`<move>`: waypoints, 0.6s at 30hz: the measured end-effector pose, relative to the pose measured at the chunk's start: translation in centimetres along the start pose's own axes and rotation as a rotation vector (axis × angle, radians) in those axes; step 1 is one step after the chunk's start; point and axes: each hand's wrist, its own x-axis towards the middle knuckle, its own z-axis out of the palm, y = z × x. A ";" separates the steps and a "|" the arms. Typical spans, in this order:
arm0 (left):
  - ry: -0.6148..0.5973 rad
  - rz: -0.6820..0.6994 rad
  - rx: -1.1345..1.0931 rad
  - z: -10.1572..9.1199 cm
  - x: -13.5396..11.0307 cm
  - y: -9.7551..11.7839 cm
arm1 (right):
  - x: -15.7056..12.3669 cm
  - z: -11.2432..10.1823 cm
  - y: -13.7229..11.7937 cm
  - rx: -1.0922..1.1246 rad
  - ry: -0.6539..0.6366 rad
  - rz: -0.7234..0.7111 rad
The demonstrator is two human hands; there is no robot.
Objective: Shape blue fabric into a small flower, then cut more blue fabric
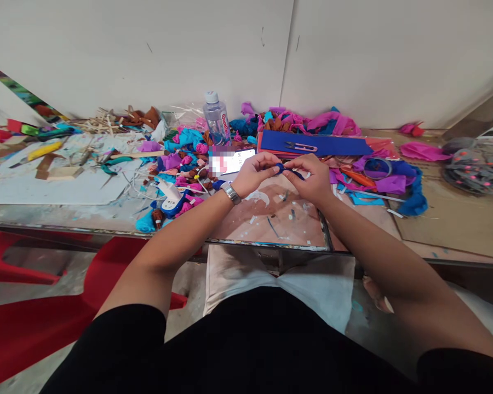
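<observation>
A small strip of dark blue crepe paper [279, 168], bunched at one end, is pinched between my two hands above the table. My left hand [257, 171], with a watch on its wrist, grips the bunched end with thumb and fingertips. My right hand [312, 176] is closed on the same piece, and a loose tail of it shows under the fingers. Just behind the hands lie blue paper sheets [332, 143] with thread snips [301, 146] on top. A lit phone [240, 163] lies beside my left hand.
A water bottle [217, 117] stands at the back. Crumpled crepe paper pieces [189, 139] are heaped on the left, near a power strip [173, 202] with a cable. A tape roll [377, 168] sits on the right. Red chairs [102, 273] stand below the table's front left edge.
</observation>
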 end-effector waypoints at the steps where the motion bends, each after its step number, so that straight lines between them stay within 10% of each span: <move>1: -0.002 0.000 0.004 0.0 0.0 0.0 | 0.0 -0.1 -0.1 -0.001 -0.002 0.002; 18: 0.043 0.016 0.099 -0.1 -0.2 -0.9 | -0.5 0.4 0.7 0.007 0.006 0.038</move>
